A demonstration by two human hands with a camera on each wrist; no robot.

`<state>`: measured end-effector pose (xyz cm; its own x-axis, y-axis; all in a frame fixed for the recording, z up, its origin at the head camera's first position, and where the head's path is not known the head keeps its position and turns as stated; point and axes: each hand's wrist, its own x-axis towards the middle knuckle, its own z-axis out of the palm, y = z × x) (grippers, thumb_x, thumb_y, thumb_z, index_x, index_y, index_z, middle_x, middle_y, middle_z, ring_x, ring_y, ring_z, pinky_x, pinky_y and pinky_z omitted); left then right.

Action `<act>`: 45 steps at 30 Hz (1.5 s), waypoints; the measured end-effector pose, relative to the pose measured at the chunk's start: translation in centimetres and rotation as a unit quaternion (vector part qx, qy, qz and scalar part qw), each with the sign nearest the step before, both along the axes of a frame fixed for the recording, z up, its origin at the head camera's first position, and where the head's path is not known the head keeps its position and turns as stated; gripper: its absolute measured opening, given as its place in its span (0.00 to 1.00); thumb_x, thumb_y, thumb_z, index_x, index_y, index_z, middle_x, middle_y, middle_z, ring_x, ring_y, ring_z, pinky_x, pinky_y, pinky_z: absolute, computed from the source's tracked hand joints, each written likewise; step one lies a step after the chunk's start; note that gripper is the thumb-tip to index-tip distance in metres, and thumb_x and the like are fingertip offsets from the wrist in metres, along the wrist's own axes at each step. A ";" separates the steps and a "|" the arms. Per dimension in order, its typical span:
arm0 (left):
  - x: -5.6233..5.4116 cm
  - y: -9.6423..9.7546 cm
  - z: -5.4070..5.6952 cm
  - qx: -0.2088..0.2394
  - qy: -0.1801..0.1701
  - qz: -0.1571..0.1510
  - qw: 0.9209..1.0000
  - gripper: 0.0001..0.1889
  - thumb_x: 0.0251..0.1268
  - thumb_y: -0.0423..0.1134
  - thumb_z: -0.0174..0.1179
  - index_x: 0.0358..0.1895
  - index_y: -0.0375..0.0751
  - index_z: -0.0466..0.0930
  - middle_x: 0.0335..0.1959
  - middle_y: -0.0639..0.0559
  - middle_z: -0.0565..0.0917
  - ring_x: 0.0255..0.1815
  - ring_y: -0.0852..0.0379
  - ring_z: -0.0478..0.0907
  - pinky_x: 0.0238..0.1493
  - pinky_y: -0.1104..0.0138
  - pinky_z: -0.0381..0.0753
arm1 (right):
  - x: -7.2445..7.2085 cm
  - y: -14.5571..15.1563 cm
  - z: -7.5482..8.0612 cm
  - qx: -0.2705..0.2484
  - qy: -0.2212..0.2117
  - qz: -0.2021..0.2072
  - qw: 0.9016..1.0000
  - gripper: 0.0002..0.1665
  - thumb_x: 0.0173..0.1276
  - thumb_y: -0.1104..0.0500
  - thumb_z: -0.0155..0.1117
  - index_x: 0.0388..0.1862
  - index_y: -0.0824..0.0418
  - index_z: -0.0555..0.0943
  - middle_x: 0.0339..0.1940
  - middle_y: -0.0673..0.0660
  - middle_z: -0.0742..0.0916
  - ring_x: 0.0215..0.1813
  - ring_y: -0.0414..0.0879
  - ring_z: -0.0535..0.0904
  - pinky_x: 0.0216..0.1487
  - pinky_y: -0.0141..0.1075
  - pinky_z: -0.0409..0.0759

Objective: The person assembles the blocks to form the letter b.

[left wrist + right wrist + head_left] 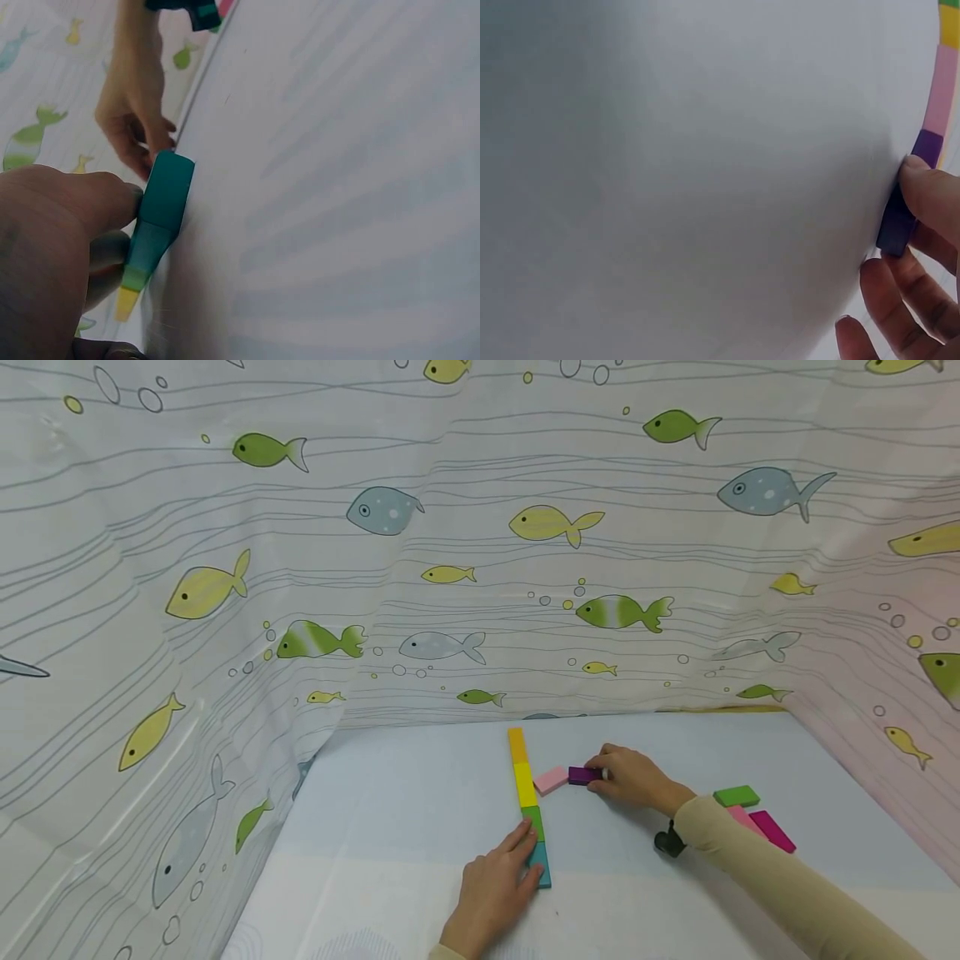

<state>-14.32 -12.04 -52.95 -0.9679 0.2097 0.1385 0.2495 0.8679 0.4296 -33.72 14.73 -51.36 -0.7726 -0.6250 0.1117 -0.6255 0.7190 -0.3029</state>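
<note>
With thumb and fingers, my right hand [637,781] pinches the right end of a purple block [583,776] lying on the table. Its left end meets a light pink block [552,781], which slants toward a straight row of blocks. That row runs from an orange block [517,746] at the far end through a yellow block [525,787] and a green block [533,815] to a teal block [542,875]. My left hand [491,889] rests over the near end, fingers at the green block and thumb on the teal one. The left wrist view shows the teal block [166,191] close up against the thumb.
By my right forearm lie another green block [737,796], a pink block [745,820] and a magenta block [772,832]. A fish-patterned curtain [510,585] stands behind and at both sides of the white table [375,827].
</note>
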 end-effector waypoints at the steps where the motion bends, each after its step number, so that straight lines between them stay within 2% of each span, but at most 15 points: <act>1: 0.0 0.0 0.0 0.000 0.000 0.000 1.000 0.28 0.75 0.53 0.64 0.73 0.50 0.79 0.78 0.58 0.75 0.21 0.61 0.78 0.18 0.70 0.65 | 0.0 0.0 0.0 0.000 0.001 -0.002 1.000 0.21 0.69 0.50 0.77 0.56 0.59 0.90 0.42 0.51 0.86 0.36 0.38 0.74 0.40 0.33 0.76; 8: 0.1 0.0 0.0 0.004 -0.011 0.002 1.000 0.28 0.76 0.54 0.63 0.74 0.50 0.79 0.79 0.59 0.74 0.20 0.61 0.77 0.19 0.70 0.65 | 0.1 -0.2 -0.2 0.005 -0.007 -0.012 1.000 0.22 0.69 0.49 0.77 0.56 0.59 0.90 0.41 0.50 0.86 0.37 0.39 0.74 0.41 0.35 0.77; 14: 0.1 -0.1 -0.2 -0.003 -0.001 0.002 1.000 0.27 0.76 0.54 0.63 0.73 0.50 0.79 0.78 0.58 0.75 0.23 0.60 0.80 0.19 0.70 0.65 | 0.3 -0.1 -0.4 -0.004 -0.003 -0.011 1.000 0.21 0.69 0.49 0.77 0.56 0.59 0.90 0.39 0.48 0.85 0.36 0.38 0.73 0.39 0.33 0.75; 25: -0.1 0.1 -0.2 0.014 -0.010 0.007 1.000 0.27 0.76 0.52 0.63 0.73 0.48 0.80 0.79 0.58 0.75 0.19 0.63 0.75 0.17 0.70 0.64 | 0.4 -0.1 -0.6 -0.008 0.010 -0.012 1.000 0.22 0.69 0.48 0.77 0.56 0.59 0.90 0.39 0.49 0.84 0.36 0.38 0.73 0.39 0.33 0.75; 30: -0.1 0.1 -0.3 0.017 -0.015 0.006 1.000 0.27 0.76 0.52 0.63 0.73 0.48 0.79 0.79 0.58 0.74 0.16 0.66 0.68 0.17 0.70 0.64 | 0.5 -0.1 -0.7 -0.011 0.011 -0.016 1.000 0.21 0.69 0.49 0.77 0.55 0.59 0.90 0.38 0.49 0.84 0.36 0.38 0.72 0.38 0.32 0.74; 32: 0.0 0.1 -0.4 0.019 -0.018 0.007 1.000 0.27 0.76 0.51 0.63 0.73 0.49 0.79 0.79 0.58 0.74 0.17 0.65 0.70 0.17 0.70 0.64 | 0.6 -0.1 -0.8 -0.014 0.012 -0.017 1.000 0.21 0.69 0.49 0.77 0.55 0.59 0.90 0.38 0.49 0.83 0.36 0.38 0.72 0.38 0.32 0.74; 36: 0.0 0.1 -0.5 0.014 -0.017 0.006 1.000 0.27 0.76 0.52 0.64 0.73 0.50 0.79 0.79 0.58 0.74 0.25 0.60 0.80 0.19 0.70 0.66 | 0.7 -0.1 -0.9 -0.012 0.011 -0.018 1.000 0.22 0.68 0.47 0.77 0.56 0.58 0.90 0.39 0.49 0.84 0.36 0.38 0.72 0.38 0.32 0.74; 39: -0.1 0.1 -0.5 0.008 -0.021 0.008 1.000 0.27 0.76 0.53 0.64 0.74 0.50 0.79 0.79 0.59 0.74 0.34 0.55 0.87 0.21 0.70 0.68 | 0.6 -0.1 -1.0 -0.007 0.001 -0.022 1.000 0.25 0.68 0.45 0.78 0.57 0.57 0.89 0.39 0.48 0.84 0.36 0.38 0.72 0.38 0.33 0.74; 44: 0.0 0.2 -0.3 0.002 -0.016 0.009 1.000 0.27 0.75 0.52 0.64 0.73 0.50 0.79 0.78 0.58 0.75 0.42 0.51 0.90 0.22 0.71 0.70 | 0.4 0.0 -0.9 -0.004 -0.022 -0.023 0.999 0.29 0.67 0.42 0.77 0.61 0.56 0.87 0.42 0.49 0.84 0.38 0.39 0.74 0.41 0.36 0.78; 45: 0.0 0.2 -0.3 0.002 -0.014 0.009 1.000 0.27 0.75 0.52 0.64 0.73 0.50 0.79 0.78 0.58 0.75 0.40 0.52 0.89 0.21 0.71 0.69 | 0.3 0.1 -0.8 -0.004 -0.028 -0.024 0.999 0.30 0.67 0.41 0.77 0.62 0.55 0.87 0.43 0.49 0.84 0.39 0.39 0.75 0.43 0.36 0.79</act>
